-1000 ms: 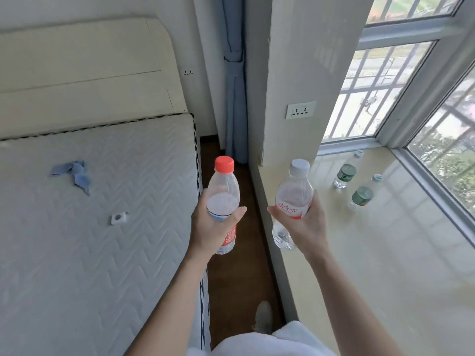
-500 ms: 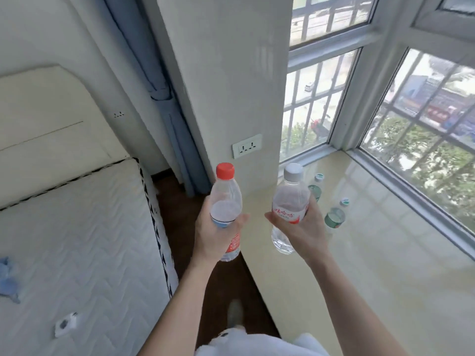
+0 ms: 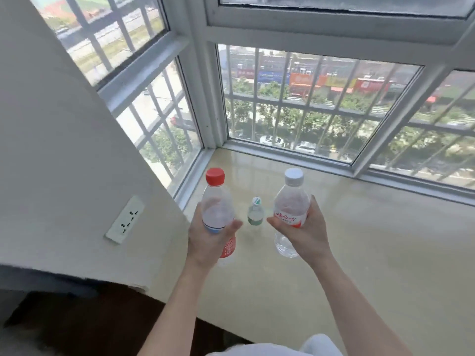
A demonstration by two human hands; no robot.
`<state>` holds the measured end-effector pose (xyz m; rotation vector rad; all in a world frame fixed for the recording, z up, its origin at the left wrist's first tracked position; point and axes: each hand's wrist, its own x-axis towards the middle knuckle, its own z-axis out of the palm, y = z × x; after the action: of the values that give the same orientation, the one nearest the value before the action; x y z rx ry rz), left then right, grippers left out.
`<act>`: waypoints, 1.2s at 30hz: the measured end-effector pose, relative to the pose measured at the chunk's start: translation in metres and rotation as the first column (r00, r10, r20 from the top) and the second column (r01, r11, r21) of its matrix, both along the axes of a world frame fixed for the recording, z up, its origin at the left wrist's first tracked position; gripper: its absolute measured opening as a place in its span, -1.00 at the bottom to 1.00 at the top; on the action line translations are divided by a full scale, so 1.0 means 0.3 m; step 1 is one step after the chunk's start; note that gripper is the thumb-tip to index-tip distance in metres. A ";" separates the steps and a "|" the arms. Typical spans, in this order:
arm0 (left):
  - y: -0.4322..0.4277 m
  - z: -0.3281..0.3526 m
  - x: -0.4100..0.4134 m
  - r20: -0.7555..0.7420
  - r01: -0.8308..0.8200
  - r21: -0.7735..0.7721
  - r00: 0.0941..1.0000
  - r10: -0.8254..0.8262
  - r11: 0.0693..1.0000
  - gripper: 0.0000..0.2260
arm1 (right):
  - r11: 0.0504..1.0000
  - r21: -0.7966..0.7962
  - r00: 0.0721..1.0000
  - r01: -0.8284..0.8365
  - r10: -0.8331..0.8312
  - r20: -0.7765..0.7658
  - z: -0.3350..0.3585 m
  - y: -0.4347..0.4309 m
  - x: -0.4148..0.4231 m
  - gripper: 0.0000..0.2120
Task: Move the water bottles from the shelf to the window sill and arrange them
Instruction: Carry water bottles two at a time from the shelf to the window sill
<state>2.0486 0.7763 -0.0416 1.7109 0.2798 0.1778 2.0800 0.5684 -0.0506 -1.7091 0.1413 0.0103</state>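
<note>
My left hand (image 3: 205, 240) grips a clear bottle with a red cap (image 3: 217, 201) round its middle, upright above the near left part of the window sill (image 3: 372, 247). My right hand (image 3: 303, 235) holds a clear bottle with a white cap and red label (image 3: 290, 201), also upright above the sill. Between the two stands a small bottle with a green label (image 3: 255, 213) on the sill, farther back. Another bottle seen earlier is hidden, probably behind a held bottle.
A white wall (image 3: 64, 150) with a power socket (image 3: 124, 220) juts out on the left, ending at the sill's left edge. Barred windows (image 3: 308, 111) enclose the sill at the back and left. Dark floor (image 3: 102, 325) lies below the sill's front edge.
I have turned right toward the window and stepped closer; the bed is out of view. Both held bottles now hang over the sill, spread wider apart.
</note>
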 end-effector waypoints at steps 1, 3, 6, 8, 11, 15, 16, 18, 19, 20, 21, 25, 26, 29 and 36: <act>-0.012 -0.010 0.028 -0.006 0.048 -0.011 0.999 -0.048 0.999 -0.41 | 0.999 -0.006 0.999 0.042 -0.042 -0.007 -0.008 -0.013 -0.003 -0.52; -0.046 -0.035 0.076 -0.026 0.142 -0.035 0.989 -0.143 0.989 -0.37 | 0.992 -0.017 0.992 0.124 -0.124 -0.024 -0.025 -0.042 -0.015 -0.53; -0.116 -0.091 0.121 -0.086 0.287 -0.041 0.953 -0.290 0.957 -0.34 | 0.969 -0.019 0.967 0.247 -0.248 -0.055 -0.060 -0.097 -0.051 -0.52; -0.175 -0.128 0.142 -0.116 0.375 -0.025 0.920 -0.375 0.927 -0.41 | 0.942 -0.041 0.939 0.332 -0.335 -0.077 -0.092 -0.138 -0.081 -0.50; -0.260 -0.182 0.161 -0.151 0.484 0.015 0.866 -0.476 0.875 -0.49 | 0.890 -0.079 0.885 0.450 -0.456 -0.095 -0.163 -0.205 -0.119 -0.41; -0.339 -0.261 0.192 -0.234 0.532 -0.037 0.819 -0.525 0.846 -0.50 | 0.854 -0.115 0.841 0.507 -0.519 -0.151 -0.267 -0.283 -0.147 -0.35; -0.354 -0.294 0.205 -0.252 0.522 -0.031 0.821 -0.512 0.852 -0.48 | 0.858 -0.120 0.840 0.500 -0.514 -0.172 -0.300 -0.305 -0.147 -0.39; -0.391 -0.382 0.233 -0.282 0.502 0.015 0.832 -0.478 0.865 -0.46 | 0.869 -0.128 0.846 0.477 -0.494 -0.200 -0.374 -0.346 -0.137 -0.44; -0.408 -0.432 0.241 -0.307 0.494 0.038 0.833 -0.460 0.869 -0.47 | 0.875 -0.135 0.849 0.466 -0.485 -0.211 -0.413 -0.361 -0.132 -0.47; -0.427 -0.481 0.252 -0.321 0.488 0.045 0.833 -0.450 0.872 -0.48 | 0.875 -0.144 0.850 0.462 -0.483 -0.211 -0.459 -0.374 -0.120 -0.49; -0.447 -0.532 0.264 -0.324 0.479 0.040 0.836 -0.442 0.877 -0.49 | 0.875 -0.152 0.852 0.459 -0.482 -0.205 -0.511 -0.386 -0.105 -0.50; -0.523 -0.774 0.321 -0.325 0.452 0.007 0.845 -0.425 0.892 -0.53 | 0.879 -0.153 0.860 0.452 -0.475 -0.190 -0.736 -0.432 -0.021 -0.51; -0.535 -0.833 0.338 -0.316 0.458 0.004 0.844 -0.433 0.889 -0.55 | 0.879 -0.140 0.860 0.456 -0.476 -0.184 -0.785 -0.445 0.006 -0.51; -0.565 -0.961 0.397 -0.269 0.416 0.044 0.880 -0.390 0.908 -0.57 | 0.881 -0.111 0.870 0.460 -0.472 -0.139 -0.904 -0.476 0.089 -0.52; -0.619 -1.084 0.487 -0.151 0.407 0.040 0.905 -0.397 0.912 -0.51 | 0.870 -0.104 0.871 0.482 -0.488 -0.047 -1.051 -0.498 0.226 -0.45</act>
<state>2.1948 0.5907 -0.3667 1.8163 0.0167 -0.2423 2.1479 0.4189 -0.3659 -1.7208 0.6335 -0.3149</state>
